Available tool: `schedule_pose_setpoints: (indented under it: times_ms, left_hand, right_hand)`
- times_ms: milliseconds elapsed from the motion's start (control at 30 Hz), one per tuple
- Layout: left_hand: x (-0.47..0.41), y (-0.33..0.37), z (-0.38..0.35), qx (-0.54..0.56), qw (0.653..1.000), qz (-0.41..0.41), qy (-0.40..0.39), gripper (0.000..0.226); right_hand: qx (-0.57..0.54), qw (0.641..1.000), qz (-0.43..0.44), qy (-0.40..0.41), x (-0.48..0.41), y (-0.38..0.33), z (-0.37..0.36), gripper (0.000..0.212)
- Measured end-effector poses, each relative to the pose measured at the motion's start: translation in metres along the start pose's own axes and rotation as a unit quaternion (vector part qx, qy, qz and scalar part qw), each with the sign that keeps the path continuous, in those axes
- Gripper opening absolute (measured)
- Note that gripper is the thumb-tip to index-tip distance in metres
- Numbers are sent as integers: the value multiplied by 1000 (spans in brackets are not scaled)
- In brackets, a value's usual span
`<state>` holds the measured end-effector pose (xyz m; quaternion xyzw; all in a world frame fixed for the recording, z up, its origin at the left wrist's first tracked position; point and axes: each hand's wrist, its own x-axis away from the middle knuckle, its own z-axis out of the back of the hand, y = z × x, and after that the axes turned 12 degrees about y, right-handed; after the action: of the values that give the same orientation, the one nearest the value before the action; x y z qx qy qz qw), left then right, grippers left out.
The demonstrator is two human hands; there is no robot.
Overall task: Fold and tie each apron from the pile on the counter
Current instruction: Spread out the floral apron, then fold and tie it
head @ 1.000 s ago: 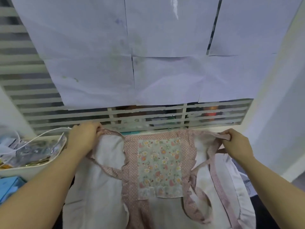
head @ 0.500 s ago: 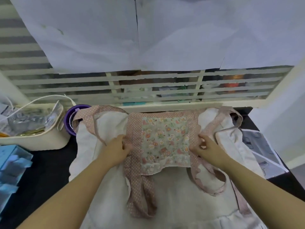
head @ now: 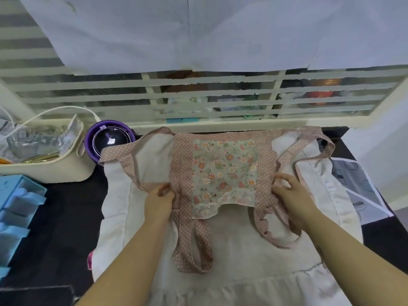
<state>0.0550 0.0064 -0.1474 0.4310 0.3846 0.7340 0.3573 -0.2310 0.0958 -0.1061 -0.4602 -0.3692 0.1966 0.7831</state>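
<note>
Left hand is closed on the apron, its dotted pink edge pinched at the bib's left side. The matching right edge is pinched by the right hand between thumb and curled fingers. The apron is laid flat across the middle of the dark table, bib toward the far edge, straps looped over the cream skirt.
</note>
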Motion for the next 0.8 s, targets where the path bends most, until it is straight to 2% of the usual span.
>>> schedule_pose_setpoints:
  times_ms: [100, 200, 300, 367, 500, 567, 600, 667, 733, 767, 800]
  left_hand:
    - [-3, 6, 0, -40, 997, -6, -71, 50]
    - [-7, 10, 5, -43, 996, -20, -71, 65]
    - [-15, 10, 5, -5, 1000, -19, 2, 61]
    - [-17, 11, 2, 17, 999, 6, 39, 53]
    - [-13, 12, -7, -38, 999, 15, 9, 49]
    - [-12, 14, -10, -91, 996, -8, -12, 48]
    - [-12, 16, -11, -113, 993, -14, -20, 51]
    - [-15, 18, -13, -130, 990, -9, -43, 67]
    - [-14, 20, -13, -150, 986, 6, -68, 91]
    - [-13, 20, -15, -144, 986, 13, -81, 95]
    - [-9, 20, -18, -123, 987, 23, -98, 96]
  right_hand:
    - [71, 997, 26, -11, -3, -7, 4, 25]
    - [164, 981, 101, -7, -3, -20, 10, 17]
    - [314, 928, 200, -2, -3, -32, 13, 16]
    - [351, 911, 216, 10, -6, -35, 14, 20]
    - [343, 921, 185, 16, -6, -35, 19, 15]
    - [377, 903, 206, 23, -5, -30, 19, 13]
    - [397, 891, 219, 27, -4, -28, 18, 19]
    - [384, 901, 202, -3, 1, -23, 13, 35]
    - [380, 912, 144, -56, 6, -14, 7, 72]
    - [396, 907, 122, -70, 10, -7, 4, 89]
    - [410, 903, 109, -73, 13, 0, 1, 97]
